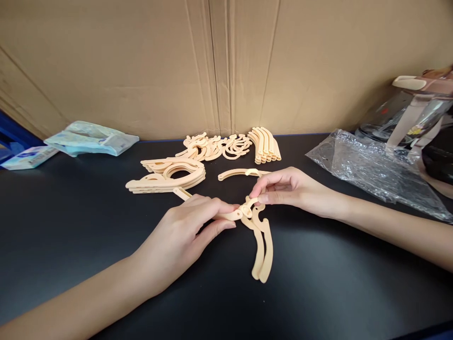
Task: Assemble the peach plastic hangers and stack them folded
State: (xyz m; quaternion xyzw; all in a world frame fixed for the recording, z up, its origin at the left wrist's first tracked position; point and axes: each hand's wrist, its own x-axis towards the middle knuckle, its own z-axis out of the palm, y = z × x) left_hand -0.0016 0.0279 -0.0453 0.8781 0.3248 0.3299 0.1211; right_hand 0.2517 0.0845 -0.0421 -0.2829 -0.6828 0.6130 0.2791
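My left hand point(189, 231) pinches a cream plastic hanger arm point(229, 216), whose far end point(181, 192) sticks out behind the knuckles. Between thumb and fingertips, my right hand point(295, 192) grips a small curved hanger hook point(247, 210) with a round base. This base meets the end of the arm, but I cannot tell whether they are joined. Below the hands, two curved hanger arms point(264, 250) lie side by side on the table. Another curved arm point(231, 174) lies behind my right hand, partly hidden by it.
At the back are a pile of hanger hooks point(215, 147) and a row of stacked arms point(264, 145). Stacked hanger pieces point(166, 182) lie left of them. A tissue pack point(90, 138) is far left. Crinkled clear plastic point(368, 170) and a transparent jug point(421, 111) stand right. Cardboard point(141, 66) rises behind.
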